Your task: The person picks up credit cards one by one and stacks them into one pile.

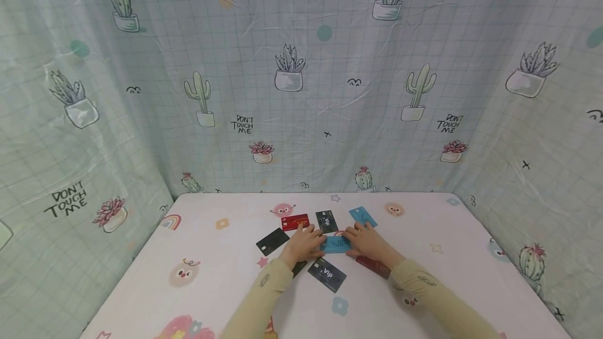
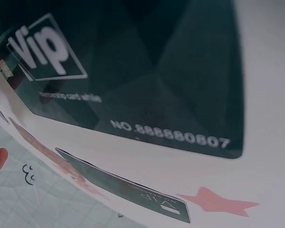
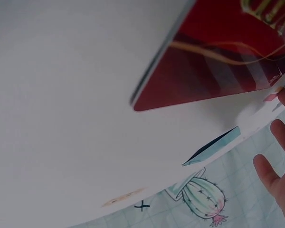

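A blue VIP card (image 1: 335, 245) lies flat on the table between the two hands. My left hand (image 1: 303, 245) holds it at the left end, thumb near the lower edge and fingers near the upper. At the right end, my right hand (image 1: 369, 241) holds it in much the same way. Under the left wrist is a dark green VIP card (image 2: 156, 85), partly covered in the head view. Beneath the right wrist lies a red card (image 3: 218, 71), with only part showing from above. Whether either hand lifts the blue card cannot be told.
Around them lie a black card (image 1: 272, 241), a red VIP card (image 1: 294, 221), a dark grey VIP card (image 1: 326, 221), another blue card (image 1: 363, 215) and a dark VIP card (image 1: 327, 274). A cactus-print curtain (image 1: 325, 161) borders the white patterned table (image 1: 226, 255).
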